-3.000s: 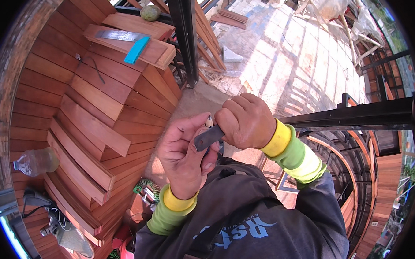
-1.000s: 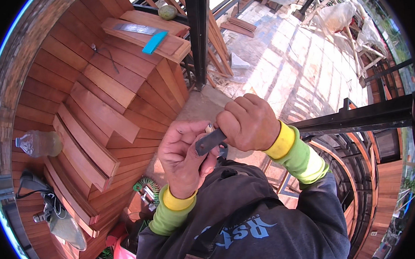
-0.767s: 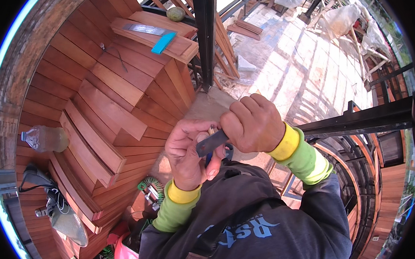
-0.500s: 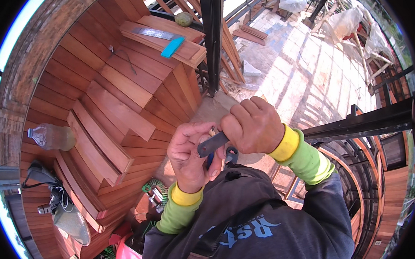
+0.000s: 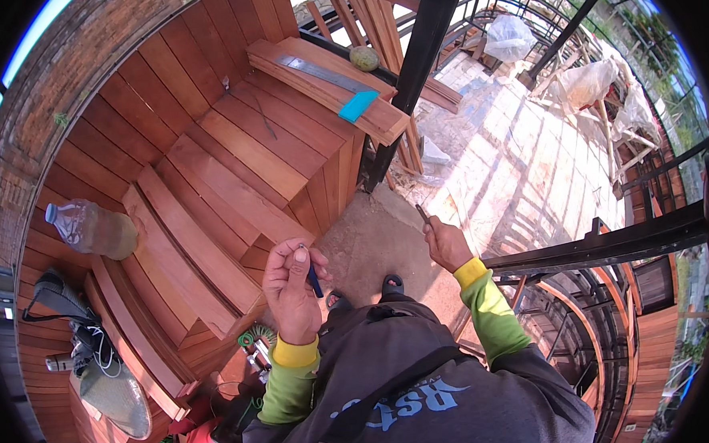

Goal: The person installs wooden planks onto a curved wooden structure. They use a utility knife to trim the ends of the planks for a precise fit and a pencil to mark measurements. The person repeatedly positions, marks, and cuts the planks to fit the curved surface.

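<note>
My left hand (image 5: 292, 293) is raised in front of my chest, thumb and fingers pinched round a pencil. Dark blue shows on the pencil (image 5: 316, 281) beside the fingers, and a small tip pokes up above the thumb. To the right, my right hand (image 5: 450, 245) is closed round a flat dark metal blade (image 5: 423, 214), now seen nearly edge-on; most of it is hidden in the fist. The two hands are well apart, over the concrete floor by my sandalled feet.
Wooden steps (image 5: 233, 204) with loose boards rise on the left. On them are a plastic bottle (image 5: 94, 229), a square with a turquoise handle (image 5: 358, 106) and a round green fruit (image 5: 364, 58). A black metal post (image 5: 415, 78) stands ahead; a black rail (image 5: 596, 245) runs on the right.
My hands have drawn apart: the right, with the blade, went right and away from the pencil; the left moved slightly left and down. The view has shifted, so the floor and my feet show more.
</note>
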`<state>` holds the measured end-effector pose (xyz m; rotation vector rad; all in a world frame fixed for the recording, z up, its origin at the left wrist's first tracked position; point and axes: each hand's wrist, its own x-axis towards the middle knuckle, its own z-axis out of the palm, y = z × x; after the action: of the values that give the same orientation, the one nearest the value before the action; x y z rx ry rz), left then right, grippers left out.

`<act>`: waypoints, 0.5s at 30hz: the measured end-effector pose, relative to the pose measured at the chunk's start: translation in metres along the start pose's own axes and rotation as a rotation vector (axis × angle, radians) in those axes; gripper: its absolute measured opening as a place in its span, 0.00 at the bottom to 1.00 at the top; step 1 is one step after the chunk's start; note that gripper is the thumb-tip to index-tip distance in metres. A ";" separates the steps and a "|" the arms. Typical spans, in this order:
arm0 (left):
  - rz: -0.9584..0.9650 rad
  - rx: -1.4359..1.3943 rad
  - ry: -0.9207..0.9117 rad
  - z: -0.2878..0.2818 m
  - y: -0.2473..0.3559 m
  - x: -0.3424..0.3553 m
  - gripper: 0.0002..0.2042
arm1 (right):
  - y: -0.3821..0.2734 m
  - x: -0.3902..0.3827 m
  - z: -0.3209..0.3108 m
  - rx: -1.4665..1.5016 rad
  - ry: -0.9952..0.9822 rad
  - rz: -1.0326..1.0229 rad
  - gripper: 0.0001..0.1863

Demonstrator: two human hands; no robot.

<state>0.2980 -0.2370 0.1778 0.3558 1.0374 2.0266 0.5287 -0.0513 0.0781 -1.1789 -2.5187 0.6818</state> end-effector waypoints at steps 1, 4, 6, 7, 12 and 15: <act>-0.015 -0.007 0.023 -0.011 0.004 0.005 0.07 | -0.010 0.011 0.006 0.024 0.029 -0.037 0.08; -0.094 -0.028 0.108 -0.034 0.013 0.016 0.06 | -0.037 0.051 0.003 0.045 0.093 -0.143 0.06; -0.130 -0.038 0.145 -0.045 0.019 0.022 0.06 | -0.053 0.085 -0.003 0.028 0.187 -0.274 0.05; -0.114 -0.029 0.166 -0.050 0.020 0.026 0.06 | -0.059 0.101 -0.007 0.014 0.231 -0.335 0.05; -0.050 -0.032 0.283 -0.079 0.022 0.040 0.05 | -0.077 0.193 -0.034 0.017 0.390 -0.297 0.08; -0.016 -0.031 0.329 -0.083 0.024 0.058 0.05 | -0.073 0.252 -0.045 0.048 0.396 -0.238 0.08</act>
<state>0.2022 -0.2454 0.1385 -0.0049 1.1983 2.1290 0.3429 0.1168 0.1665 -0.8758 -2.2425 0.4002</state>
